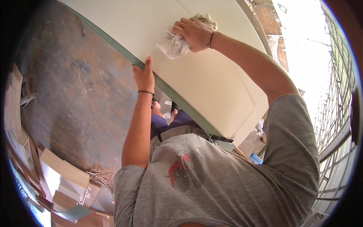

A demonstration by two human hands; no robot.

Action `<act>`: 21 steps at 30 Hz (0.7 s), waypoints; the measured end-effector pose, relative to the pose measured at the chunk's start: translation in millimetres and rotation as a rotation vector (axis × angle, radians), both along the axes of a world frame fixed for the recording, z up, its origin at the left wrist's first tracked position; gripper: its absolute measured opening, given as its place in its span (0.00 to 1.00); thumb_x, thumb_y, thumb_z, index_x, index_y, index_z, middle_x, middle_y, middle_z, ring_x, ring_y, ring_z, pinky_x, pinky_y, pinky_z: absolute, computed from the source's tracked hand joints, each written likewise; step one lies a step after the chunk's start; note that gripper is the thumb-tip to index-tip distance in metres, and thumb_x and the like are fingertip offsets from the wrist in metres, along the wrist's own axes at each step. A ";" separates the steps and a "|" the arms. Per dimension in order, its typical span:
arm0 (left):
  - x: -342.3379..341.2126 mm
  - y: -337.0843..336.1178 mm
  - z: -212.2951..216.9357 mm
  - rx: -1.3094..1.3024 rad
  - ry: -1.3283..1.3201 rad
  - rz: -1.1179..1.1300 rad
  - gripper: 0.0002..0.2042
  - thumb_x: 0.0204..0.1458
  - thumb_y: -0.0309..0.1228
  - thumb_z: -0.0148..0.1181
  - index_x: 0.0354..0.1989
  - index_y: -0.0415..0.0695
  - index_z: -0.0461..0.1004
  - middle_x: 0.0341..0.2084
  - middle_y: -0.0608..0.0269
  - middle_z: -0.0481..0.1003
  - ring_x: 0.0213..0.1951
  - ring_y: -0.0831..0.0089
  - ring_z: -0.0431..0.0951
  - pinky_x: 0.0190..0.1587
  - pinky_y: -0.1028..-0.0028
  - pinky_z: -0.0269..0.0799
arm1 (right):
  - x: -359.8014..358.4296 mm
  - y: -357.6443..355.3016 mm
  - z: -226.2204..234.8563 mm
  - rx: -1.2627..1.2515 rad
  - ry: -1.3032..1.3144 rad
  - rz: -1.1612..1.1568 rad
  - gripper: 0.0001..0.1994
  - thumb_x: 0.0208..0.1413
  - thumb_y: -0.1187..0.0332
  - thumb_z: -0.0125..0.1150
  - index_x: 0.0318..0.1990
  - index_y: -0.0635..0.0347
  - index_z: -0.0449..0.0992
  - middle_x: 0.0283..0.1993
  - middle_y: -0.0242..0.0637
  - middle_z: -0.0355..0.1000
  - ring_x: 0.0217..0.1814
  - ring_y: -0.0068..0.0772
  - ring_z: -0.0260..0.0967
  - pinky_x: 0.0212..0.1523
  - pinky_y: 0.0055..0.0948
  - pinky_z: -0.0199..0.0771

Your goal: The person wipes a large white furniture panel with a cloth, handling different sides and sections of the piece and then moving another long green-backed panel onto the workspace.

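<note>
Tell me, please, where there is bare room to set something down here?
The concrete floor left of the cream panel is bare. It is crowded by the stacked boards at lower left. The panel itself is occupied by the left hand and right hand with rag.

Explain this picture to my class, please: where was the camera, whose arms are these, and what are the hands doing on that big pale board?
There is no machine here. The single picture comes from a wide fisheye camera worn on a person's head, looking down, so straight edges appear bent and the person's own grey T-shirt fills the bottom. Both arms belong to that person. The right hand presses a crumpled white rag against the face of a large cream panel. The left hand grips the panel's green edge. Below lies a stained concrete floor, with stacked pale boards at lower left and a metal window grille on the right.
</note>
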State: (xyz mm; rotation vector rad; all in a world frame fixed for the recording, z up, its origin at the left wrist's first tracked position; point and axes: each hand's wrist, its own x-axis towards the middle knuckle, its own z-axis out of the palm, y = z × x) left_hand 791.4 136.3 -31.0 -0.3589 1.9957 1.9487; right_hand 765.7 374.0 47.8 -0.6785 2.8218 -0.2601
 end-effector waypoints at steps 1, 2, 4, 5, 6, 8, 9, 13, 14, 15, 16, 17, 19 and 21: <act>0.0 -1.4 -2.8 0.044 -0.012 -0.012 0.24 0.51 0.40 0.59 0.47 0.31 0.65 0.43 0.50 0.73 0.44 0.63 0.73 0.48 0.69 0.66 | -1.7 -3.9 0.6 0.004 0.003 -0.040 0.26 0.29 0.75 0.61 0.43 0.56 0.65 0.44 0.36 0.63 0.50 0.43 0.59 0.46 0.40 0.63; -2.1 -1.1 -6.0 0.088 -0.024 -0.026 0.23 0.52 0.40 0.59 0.47 0.31 0.65 0.43 0.50 0.73 0.44 0.63 0.73 0.48 0.69 0.66 | -2.0 -6.9 2.3 0.009 0.006 -0.080 0.25 0.30 0.75 0.61 0.43 0.57 0.65 0.44 0.36 0.63 0.50 0.43 0.59 0.46 0.40 0.63; -8.5 -8.6 -7.4 0.083 -0.037 -0.037 0.22 0.54 0.40 0.55 0.48 0.33 0.65 0.43 0.53 0.73 0.44 0.65 0.72 0.48 0.70 0.65 | 34.8 -23.2 9.3 0.162 -0.077 -0.013 0.24 0.35 0.68 0.60 0.46 0.56 0.66 0.46 0.36 0.65 0.51 0.39 0.61 0.45 0.39 0.65; -8.5 -12.8 -6.0 0.078 -0.058 -0.055 0.22 0.54 0.40 0.55 0.48 0.33 0.65 0.43 0.53 0.73 0.44 0.65 0.72 0.48 0.70 0.65 | 74.5 -25.1 4.1 0.121 -0.028 0.000 0.26 0.33 0.68 0.60 0.47 0.55 0.66 0.46 0.36 0.65 0.50 0.39 0.62 0.45 0.39 0.65; -9.7 -12.8 -6.2 0.084 -0.083 -0.071 0.22 0.54 0.41 0.55 0.48 0.33 0.65 0.42 0.54 0.73 0.44 0.65 0.72 0.47 0.70 0.65 | 114.9 -26.8 5.1 0.185 -0.076 0.051 0.26 0.32 0.68 0.60 0.46 0.54 0.67 0.45 0.36 0.66 0.51 0.39 0.62 0.45 0.39 0.65; -6.9 -8.3 -13.2 0.091 -0.003 -0.076 0.21 0.55 0.43 0.53 0.47 0.35 0.66 0.40 0.56 0.73 0.42 0.65 0.72 0.46 0.70 0.66 | 171.4 -36.9 31.3 0.138 -0.243 0.030 0.22 0.31 0.70 0.61 0.42 0.53 0.70 0.43 0.36 0.66 0.50 0.38 0.62 0.45 0.37 0.64; -4.4 -8.1 -13.3 0.123 -0.050 -0.066 0.22 0.55 0.43 0.53 0.47 0.35 0.66 0.40 0.56 0.73 0.43 0.66 0.72 0.47 0.69 0.65 | 180.4 -45.2 37.8 0.100 -0.252 0.014 0.20 0.31 0.71 0.61 0.40 0.53 0.71 0.41 0.35 0.66 0.49 0.37 0.62 0.44 0.36 0.64; -1.8 -23.2 -26.7 0.297 -0.328 -0.174 0.26 0.57 0.53 0.43 0.51 0.41 0.63 0.43 0.62 0.71 0.43 0.73 0.68 0.44 0.73 0.63 | 119.8 -56.1 16.3 0.049 -0.136 0.069 0.19 0.31 0.71 0.61 0.37 0.53 0.70 0.39 0.33 0.64 0.44 0.36 0.61 0.40 0.34 0.62; -2.7 -29.5 -29.5 0.417 -0.445 -0.240 0.27 0.57 0.55 0.40 0.53 0.44 0.62 0.42 0.65 0.70 0.41 0.75 0.68 0.42 0.74 0.62 | 98.0 -60.2 6.3 0.039 -0.012 0.075 0.20 0.31 0.70 0.62 0.38 0.53 0.69 0.39 0.33 0.64 0.45 0.35 0.61 0.40 0.35 0.62; -4.3 -35.8 -31.2 0.536 -0.557 -0.303 0.29 0.58 0.57 0.36 0.55 0.46 0.62 0.42 0.69 0.70 0.39 0.77 0.67 0.40 0.75 0.62 | 71.6 -64.8 3.6 0.044 -0.010 0.088 0.22 0.30 0.68 0.63 0.40 0.53 0.68 0.41 0.33 0.64 0.46 0.36 0.60 0.42 0.35 0.62; -5.2 -36.0 -25.7 0.603 -0.522 -0.268 0.30 0.57 0.59 0.34 0.55 0.47 0.62 0.42 0.69 0.70 0.39 0.77 0.67 0.40 0.75 0.61 | 46.8 -70.7 2.1 0.040 -0.033 0.079 0.24 0.26 0.71 0.63 0.40 0.53 0.67 0.42 0.36 0.63 0.46 0.40 0.60 0.44 0.38 0.62; -3.8 -32.5 -13.3 0.666 -0.493 -0.240 0.31 0.57 0.61 0.31 0.55 0.47 0.62 0.42 0.70 0.69 0.39 0.76 0.67 0.39 0.74 0.60 | 24.9 -72.2 -5.6 0.064 -0.023 0.076 0.27 0.25 0.72 0.63 0.42 0.53 0.66 0.44 0.36 0.63 0.48 0.40 0.59 0.44 0.38 0.61; -6.7 -32.2 -7.5 0.740 -0.476 -0.209 0.33 0.56 0.62 0.28 0.54 0.48 0.62 0.42 0.70 0.69 0.41 0.75 0.66 0.40 0.73 0.59 | -22.7 -80.6 -4.3 0.050 -0.033 0.076 0.30 0.23 0.73 0.64 0.44 0.54 0.65 0.45 0.35 0.62 0.50 0.41 0.58 0.44 0.40 0.62; -11.3 -33.8 -13.5 0.748 -0.519 -0.213 0.33 0.56 0.63 0.27 0.54 0.48 0.62 0.42 0.70 0.69 0.43 0.73 0.66 0.43 0.70 0.60 | -61.4 -85.5 -0.1 0.039 -0.030 0.036 0.28 0.26 0.74 0.62 0.44 0.55 0.65 0.44 0.36 0.63 0.50 0.42 0.59 0.43 0.42 0.62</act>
